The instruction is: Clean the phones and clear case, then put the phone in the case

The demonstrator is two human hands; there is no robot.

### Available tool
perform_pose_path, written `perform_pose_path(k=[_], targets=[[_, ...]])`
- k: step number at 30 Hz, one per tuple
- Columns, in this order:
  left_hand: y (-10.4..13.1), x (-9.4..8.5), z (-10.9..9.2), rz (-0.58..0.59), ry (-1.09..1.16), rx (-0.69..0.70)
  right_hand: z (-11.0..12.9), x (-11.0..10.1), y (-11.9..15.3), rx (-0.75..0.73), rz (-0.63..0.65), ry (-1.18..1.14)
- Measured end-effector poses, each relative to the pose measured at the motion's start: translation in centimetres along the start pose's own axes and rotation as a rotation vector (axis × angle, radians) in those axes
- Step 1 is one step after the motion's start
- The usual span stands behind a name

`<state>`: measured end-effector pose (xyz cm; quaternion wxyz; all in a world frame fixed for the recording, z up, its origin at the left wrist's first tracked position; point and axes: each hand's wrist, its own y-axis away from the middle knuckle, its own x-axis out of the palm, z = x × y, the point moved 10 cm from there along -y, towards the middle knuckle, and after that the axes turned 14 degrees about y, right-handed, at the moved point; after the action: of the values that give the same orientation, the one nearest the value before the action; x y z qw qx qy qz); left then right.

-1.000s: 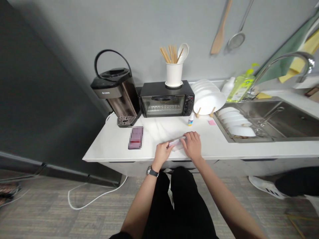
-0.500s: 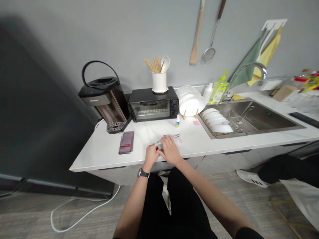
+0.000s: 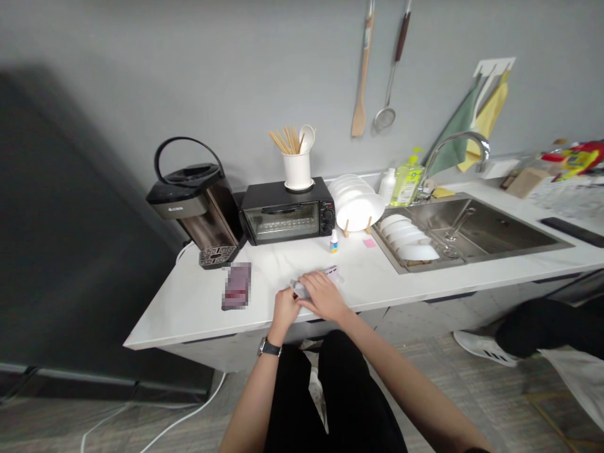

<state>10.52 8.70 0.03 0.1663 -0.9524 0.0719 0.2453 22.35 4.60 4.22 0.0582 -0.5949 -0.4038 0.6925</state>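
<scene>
My left hand (image 3: 285, 309), a watch on its wrist, is closed at the near left end of a pale lilac flat thing that looks like a phone case (image 3: 333, 272). Its far end, with dark oblong marks, shows past my fingers. My right hand (image 3: 324, 296) lies across it with fingers bent together, pressing a thin greyish cloth (image 3: 299, 289) against it. My palms hide most of both. A small white spray bottle (image 3: 334, 242) with a blue and yellow label stands beyond my right hand. Left of my hands lies a purple, phone-shaped thing (image 3: 238, 286), blurred out.
Behind stand a water dispenser (image 3: 201, 217), a toaster oven (image 3: 289, 217) bearing a chopstick holder (image 3: 297, 171), and racked plates (image 3: 361, 211). To the right are a sink (image 3: 495, 236) with bowls (image 3: 410, 242) and a soap bottle (image 3: 406, 182). Another person's shoe (image 3: 486, 348) shows at right.
The camera view has tilted, so the scene sits lower in the picture. My right hand has shifted slightly over the lilac thing, and more of the greyish cloth shows between my hands.
</scene>
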Motion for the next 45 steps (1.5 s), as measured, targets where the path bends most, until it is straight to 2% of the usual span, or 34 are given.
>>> perform_pose_path(k=[4, 6, 10, 12, 15, 17, 19, 23, 25, 30, 39, 45], targets=[[-0.2, 0.2, -0.2, -0.004, 0.018, -0.005, -3.8, -0.6, 0.7, 0.180, -0.030, 0.055], [-0.3, 0.4, -0.2, 0.001, 0.024, -0.008, -3.2, -0.5, 0.8, 0.148, -0.025, 0.057], [-0.5, 0.5, 0.2, 0.011, 0.016, -0.012, 0.4, 0.4, 0.2, -0.063, 0.020, 0.013], [-0.4, 0.4, 0.4, 0.001, 0.011, -0.015, -0.2, 0.5, 0.0, -0.058, 0.020, 0.015], [-0.3, 0.5, 0.4, -0.012, 0.016, -0.015, -3.7, 0.0, 0.3, 0.086, -0.008, 0.050], [-0.2, 0.7, 0.3, -0.010, 0.022, -0.015, -5.1, -0.3, 0.7, 0.143, -0.018, 0.062], [-0.2, 0.7, 0.2, -0.005, 0.023, -0.017, -5.0, -0.4, 1.0, 0.119, -0.008, 0.052], [-0.3, 0.7, 0.3, -0.001, 0.007, -0.034, -2.2, 0.1, 0.9, -0.120, 0.060, 0.022], [-0.2, 0.7, 0.4, 0.005, 0.011, -0.039, -1.9, 0.4, 0.8, -0.189, 0.075, 0.032], [0.4, 0.5, 0.9, 0.018, 0.087, -0.046, -4.7, 0.5, 0.3, -0.038, 0.046, 0.070], [1.2, -0.1, 0.8, 0.029, 0.192, -0.077, -4.3, -0.2, 0.9, -0.022, 0.063, -0.030], [0.7, 0.6, -0.2, 0.018, 0.163, -0.061, -5.3, -0.7, 1.4, 0.008, 0.044, -0.042]])
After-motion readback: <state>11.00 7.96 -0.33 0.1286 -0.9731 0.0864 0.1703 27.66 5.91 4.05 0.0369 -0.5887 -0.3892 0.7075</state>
